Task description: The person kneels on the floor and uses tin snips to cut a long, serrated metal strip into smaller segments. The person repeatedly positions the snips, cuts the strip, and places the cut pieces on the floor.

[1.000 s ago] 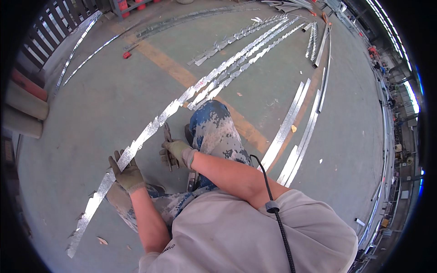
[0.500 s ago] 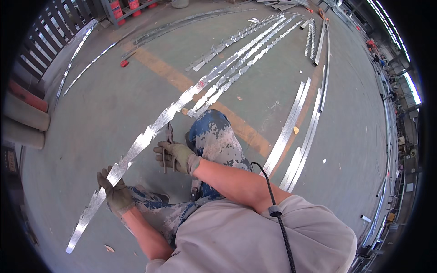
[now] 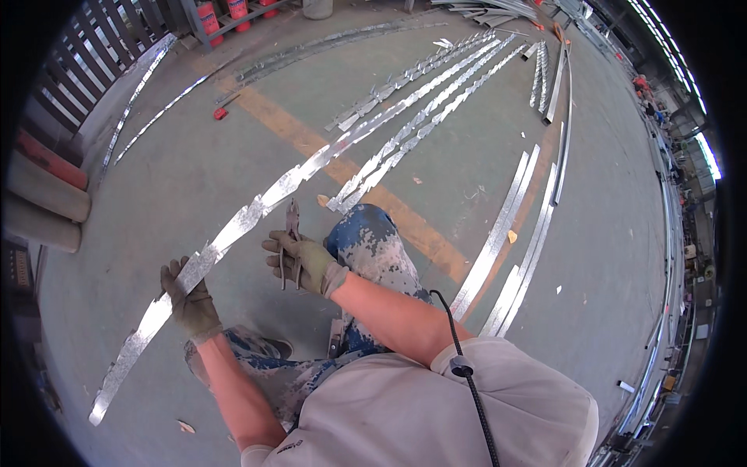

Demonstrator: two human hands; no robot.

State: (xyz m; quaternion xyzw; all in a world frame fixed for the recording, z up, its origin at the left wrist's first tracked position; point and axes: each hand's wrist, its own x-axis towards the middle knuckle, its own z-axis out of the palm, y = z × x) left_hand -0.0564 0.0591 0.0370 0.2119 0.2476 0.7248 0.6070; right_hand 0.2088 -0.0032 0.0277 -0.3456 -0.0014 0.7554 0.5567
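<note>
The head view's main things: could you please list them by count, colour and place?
Long strip: one, silver, lower left to upper centre
Pliers: one, dark grey, left of centre
Notched strips: several, silver, upper centre
Flat strips: several, silver, right
Painted stripe: one, orange, centre
Small object: one, red, upper left
Cylinders: two, tan, far left
Cord: one, black, over the shirt
Trousers: one pair, camouflage, lower centre
Left hand: one, olive glove, gripping long strip
Right hand: one, olive glove, holding pliers

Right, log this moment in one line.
Left hand: holding metal strip | Right hand: holding pliers | Floor: more strips
</note>
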